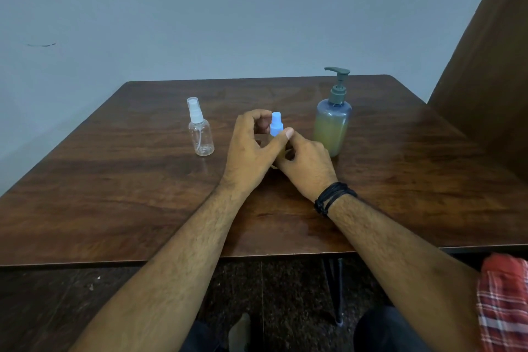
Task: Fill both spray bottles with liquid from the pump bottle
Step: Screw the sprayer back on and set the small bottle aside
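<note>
A small spray bottle with a blue spray head (276, 124) stands at the middle of the table, its body mostly hidden behind my hands. My left hand (251, 148) curls around the blue head, thumb and fingers on it. My right hand (307, 164) grips the bottle's lower body. A clear spray bottle with a white head and clear cap (200, 130) stands upright to the left, looking empty. The pump bottle (333, 117), with a dark green pump and yellowish liquid about two thirds up, stands just right of my hands.
The dark wooden table (114, 194) meets a grey-blue wall at the back. A brown panel (491, 80) rises at the right. The table's front edge lies near my forearms, with the floor and a table leg below.
</note>
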